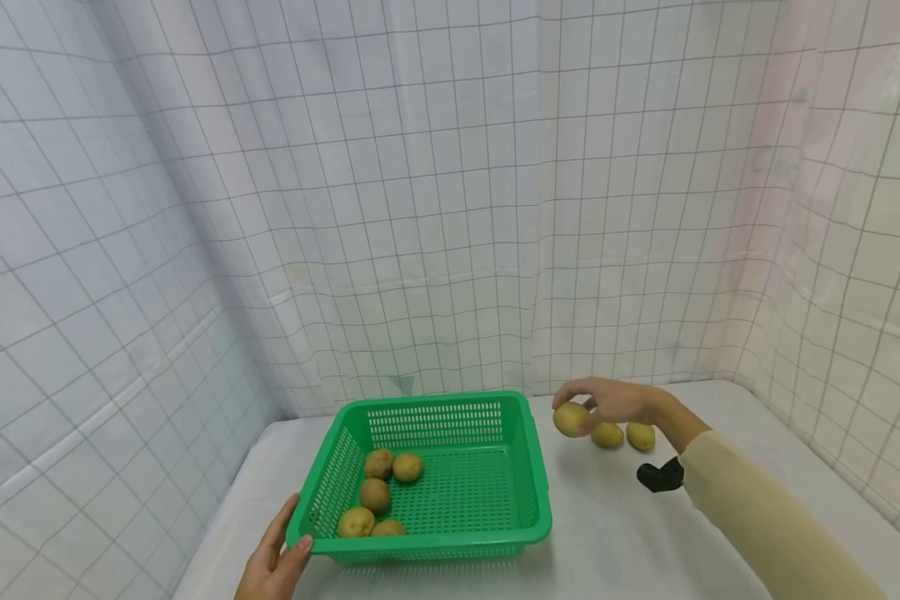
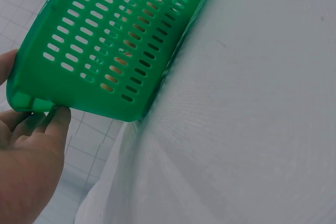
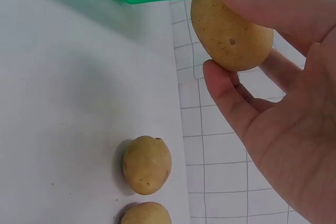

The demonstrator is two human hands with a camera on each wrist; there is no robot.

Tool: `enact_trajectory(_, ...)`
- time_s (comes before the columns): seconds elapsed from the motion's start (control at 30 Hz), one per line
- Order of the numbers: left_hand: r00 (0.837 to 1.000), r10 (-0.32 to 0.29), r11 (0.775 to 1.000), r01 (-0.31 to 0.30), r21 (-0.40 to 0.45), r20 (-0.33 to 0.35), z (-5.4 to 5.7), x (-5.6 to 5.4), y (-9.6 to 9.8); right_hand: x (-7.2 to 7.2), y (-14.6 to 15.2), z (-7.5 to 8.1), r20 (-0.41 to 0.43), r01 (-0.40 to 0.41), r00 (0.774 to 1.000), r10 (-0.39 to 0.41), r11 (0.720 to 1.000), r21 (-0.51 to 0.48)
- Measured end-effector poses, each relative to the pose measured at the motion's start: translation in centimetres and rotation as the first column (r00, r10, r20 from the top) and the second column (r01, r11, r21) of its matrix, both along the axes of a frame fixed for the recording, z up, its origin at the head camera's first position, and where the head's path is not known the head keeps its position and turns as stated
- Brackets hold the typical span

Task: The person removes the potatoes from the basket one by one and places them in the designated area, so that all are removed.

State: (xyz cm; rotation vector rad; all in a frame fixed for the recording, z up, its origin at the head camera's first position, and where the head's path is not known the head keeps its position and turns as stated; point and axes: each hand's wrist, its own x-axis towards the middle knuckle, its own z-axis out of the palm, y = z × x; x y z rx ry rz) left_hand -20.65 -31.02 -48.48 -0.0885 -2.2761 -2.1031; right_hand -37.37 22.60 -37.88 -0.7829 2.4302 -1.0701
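A green plastic basket (image 1: pixel 461 540) with slotted walls stands on the white table, several potatoes (image 1: pixel 375 496) grouped in its left part. At its front left corner, my left hand (image 1: pixel 273 557) grips the rim, thumb on top and fingers beneath, as the left wrist view shows around the basket (image 2: pixel 79 87). My right hand (image 1: pixel 613 402) holds a potato (image 1: pixel 570 419) in the air right of the basket, pinched between thumb and fingers. In the right wrist view this potato (image 3: pixel 231 30) is pale brown with small dark spots. Two more potatoes (image 3: pixel 147 164) lie on the table beneath the right hand.
A black strap-like piece (image 1: pixel 660 475) shows at the right sleeve's cuff (image 1: pixel 701 458). White cloth with a grid of dark lines (image 1: pixel 450 208) hangs behind the table and along both sides. The white tabletop (image 1: pixel 600 533) extends right of the basket.
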Motion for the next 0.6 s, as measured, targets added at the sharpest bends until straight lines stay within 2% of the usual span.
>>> enact_trajectory(0.33, 1.0, 0.001, 1.0, -0.001, -0.002, -0.011, -0.1, -0.1, -0.1, 0.0, 2.0, -0.6, -0.029, 0.04, 0.999, -0.04, 0.999, -0.011)
enact_trajectory(0.6, 1.0, 0.003, 1.0, -0.003, 0.019, -0.008, -0.1, -0.1, 0.0, 0.3, 4.4, -1.1, -0.013, 0.118, 0.993, -0.118, 0.993, -0.027)
